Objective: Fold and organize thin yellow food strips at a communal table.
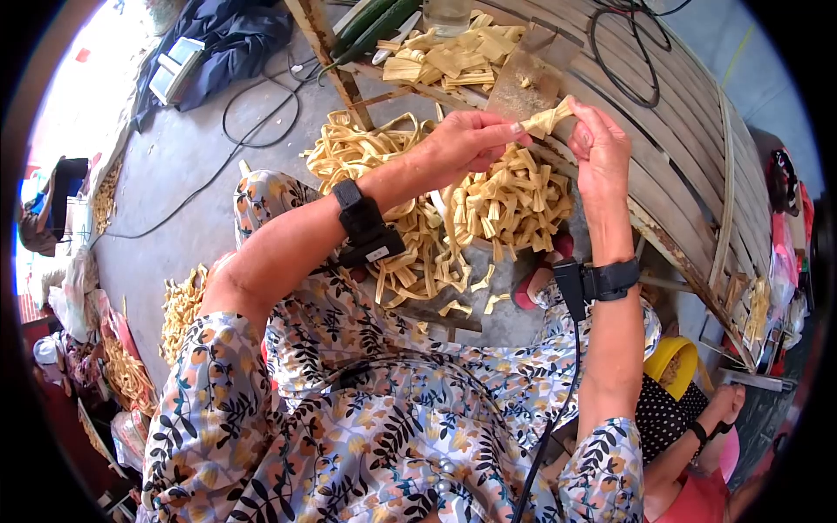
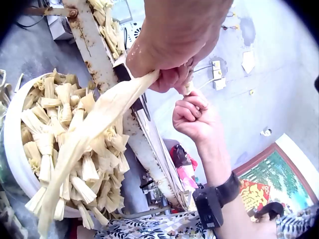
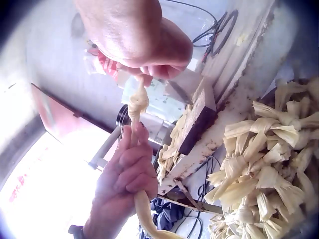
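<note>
A knotted pale yellow strip that looks like tofu skin (image 1: 547,119) is stretched between both hands, above the near edge of a slatted bench. My left hand (image 1: 471,144) pinches one side of the knot, and the strip's long tail (image 2: 94,124) hangs from this hand in the left wrist view. At the other end, my right hand (image 1: 602,152) pinches the short end with curled fingers. In the right wrist view the knot (image 3: 138,102) shows between the two hands. Below them, many finished knots (image 1: 514,205) are heaped in a white tub (image 2: 12,129).
Long loose strips (image 1: 357,148) lie left of the knots. On the slatted bench (image 1: 628,166) are flat pale pieces (image 1: 462,57), a board (image 1: 523,83) and dark green cucumbers (image 1: 375,26). A black cable (image 1: 288,113) crosses the floor. Another person's arm (image 1: 680,453) shows lower right.
</note>
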